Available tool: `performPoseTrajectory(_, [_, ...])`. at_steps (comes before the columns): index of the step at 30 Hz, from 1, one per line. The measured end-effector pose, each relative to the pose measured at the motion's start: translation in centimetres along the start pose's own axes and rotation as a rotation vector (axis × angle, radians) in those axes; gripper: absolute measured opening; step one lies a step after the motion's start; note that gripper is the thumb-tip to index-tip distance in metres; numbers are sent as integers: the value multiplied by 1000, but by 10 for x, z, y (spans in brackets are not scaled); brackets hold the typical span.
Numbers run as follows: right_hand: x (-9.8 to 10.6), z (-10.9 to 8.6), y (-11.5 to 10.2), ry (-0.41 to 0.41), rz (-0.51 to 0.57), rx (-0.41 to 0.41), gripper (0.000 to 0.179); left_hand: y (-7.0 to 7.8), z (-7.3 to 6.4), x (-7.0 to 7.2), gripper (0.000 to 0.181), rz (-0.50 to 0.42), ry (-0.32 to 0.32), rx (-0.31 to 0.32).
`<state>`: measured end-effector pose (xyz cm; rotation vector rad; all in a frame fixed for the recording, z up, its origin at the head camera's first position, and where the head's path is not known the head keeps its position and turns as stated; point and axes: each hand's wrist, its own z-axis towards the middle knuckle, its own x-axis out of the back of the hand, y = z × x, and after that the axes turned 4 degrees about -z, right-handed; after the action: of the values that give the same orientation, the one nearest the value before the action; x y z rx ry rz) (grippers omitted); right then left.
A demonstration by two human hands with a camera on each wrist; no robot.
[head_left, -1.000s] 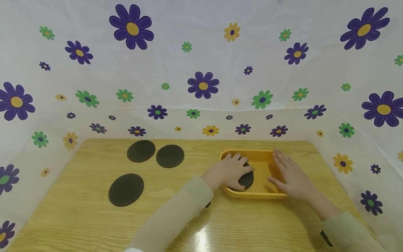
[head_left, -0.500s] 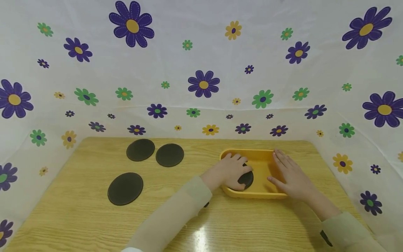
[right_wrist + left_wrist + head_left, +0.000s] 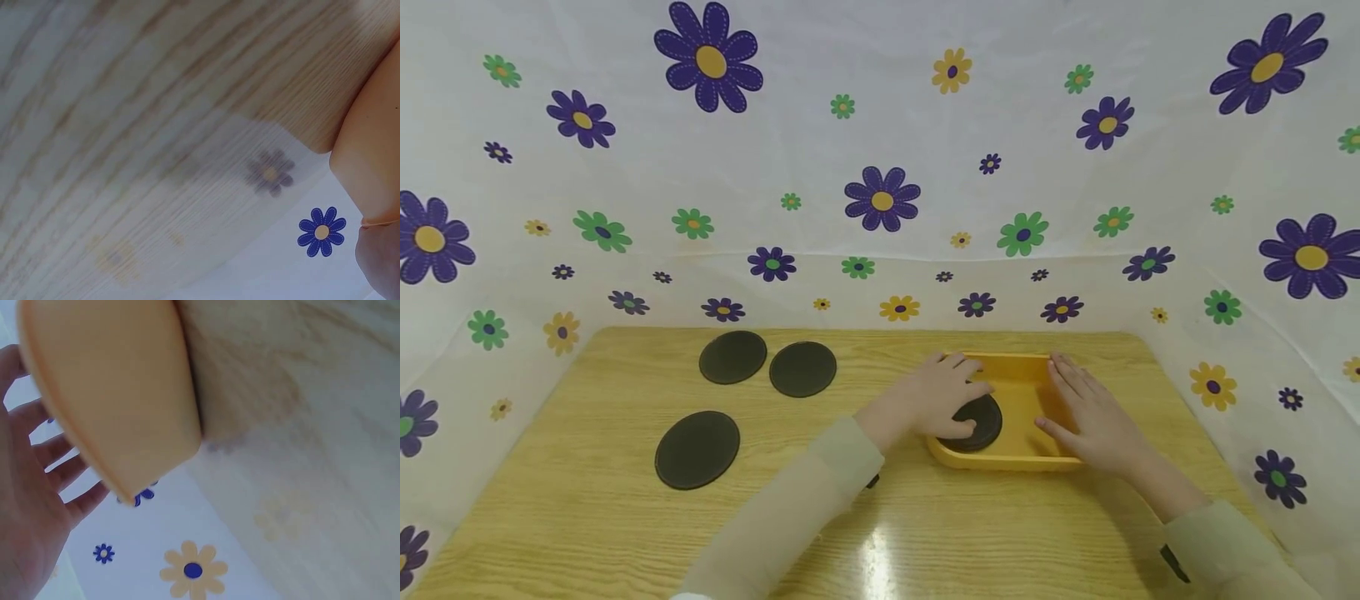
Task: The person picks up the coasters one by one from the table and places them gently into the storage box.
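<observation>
A yellow-orange tray (image 3: pixel 1011 463) stands on the right half of the wooden table in the head view. Inside its left end lies a round black disc (image 3: pixel 983 427). Over that end is my left hand (image 3: pixel 936 398), fingers spread and thumb overlapping the disc. The left wrist view shows the same hand (image 3: pixel 28 494) with loose, parted fingers behind the tray's outer wall (image 3: pixel 119 387). My right hand (image 3: pixel 1101 429) rests on the tray's right end, fingers straight. In the right wrist view, only a bit of that hand (image 3: pixel 381 259) shows beside the tray wall (image 3: pixel 375 137).
On the left part of the table (image 3: pixel 587 517) lie three flat black discs: a back-left disc (image 3: pixel 733 357), one beside it (image 3: pixel 802 369) and a nearer one (image 3: pixel 697 450). A white flower-print cloth (image 3: pixel 812 150) stands around the back and sides.
My left hand has loosened from the black disc and drawn up and left, so more of the disc shows inside the tray. My right hand has stayed at the tray's right end.
</observation>
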<state>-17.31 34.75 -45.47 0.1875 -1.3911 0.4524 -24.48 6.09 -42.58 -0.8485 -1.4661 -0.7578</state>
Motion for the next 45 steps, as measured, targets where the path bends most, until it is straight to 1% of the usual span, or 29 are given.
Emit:
performPoseTrajectory(4, [0,2,1,3,3,-1,87,-8,-8,10,60,-6,15,-1])
performPoseTrajectory(7, [0,2,1,-1,2,3,87,-16,-15,14,60,-35,25,9])
performPoseTrajectory(13, [-1,1,2,2,-1,12,87,-34,-37,19,60,-124,56,53])
performPoseTrajectory(15, [-1,1,1,5,0,10,87,-42,-44,17,60,-138,65,68])
performPoseTrajectory(19, [0,2,1,-5,3,6,88,-59,-58,11,63,-153,53,115])
performPoseTrajectory(24, [0,1,0,-15,5,4,88,-76,-75,2,64,-135,30,192])
performPoseTrajectory(28, [0,1,0,0,2,9,87,-90,-88,-8,63,-111,34,233])
performPoseTrajectory(37, [1,1,0,-21,-2,-9,87,-117,-117,-34,67,-130,56,332])
performPoseTrajectory(41, [1,0,-1,-25,-1,-14,87,-126,-126,-41,72,-165,56,381])
performPoseTrajectory(45, [2,0,-2,-25,2,-16,87,-131,-130,-43,78,-180,30,434])
